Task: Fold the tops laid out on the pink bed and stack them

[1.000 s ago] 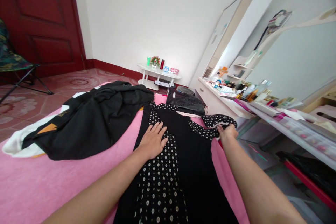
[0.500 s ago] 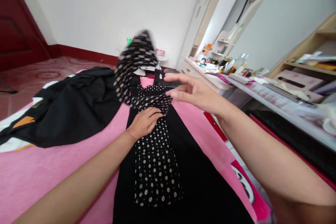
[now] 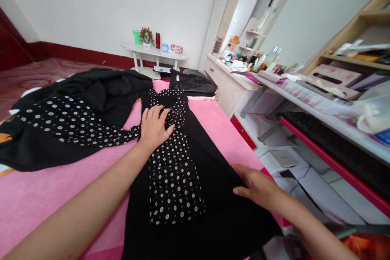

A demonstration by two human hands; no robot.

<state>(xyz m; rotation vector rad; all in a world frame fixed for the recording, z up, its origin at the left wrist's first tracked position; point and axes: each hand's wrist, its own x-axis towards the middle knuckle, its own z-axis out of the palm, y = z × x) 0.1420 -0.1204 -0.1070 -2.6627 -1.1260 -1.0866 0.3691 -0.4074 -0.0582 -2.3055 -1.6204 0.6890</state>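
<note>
A black garment (image 3: 219, 195) with white-dotted sleeves lies on a pink bedspread (image 3: 210, 122). One dotted sleeve (image 3: 175, 183) runs down along its middle. The other dotted sleeve (image 3: 70, 120) stretches out to the left, over a heap of black cloth (image 3: 106, 89). My left hand (image 3: 154, 128) rests with spread fingers on the garment's upper part, near the collar. At the garment's right edge is my right hand (image 3: 256, 185), its thumb apart from the fingers, which are partly hidden; nothing shows in its grasp.
Folded dark clothes (image 3: 193, 83) lie beyond the collar. Against the wall a small white table (image 3: 152, 50) holds a plant and cups. Along the right stand a dresser (image 3: 225, 77) with bottles and a desk with a keyboard (image 3: 344, 150) on its lower shelf.
The raised patterned sleeve has dropped to the left and lies flat. My right hand has moved down and right to the garment's edge. My left hand has shifted slightly up and left, fingers wider apart.
</note>
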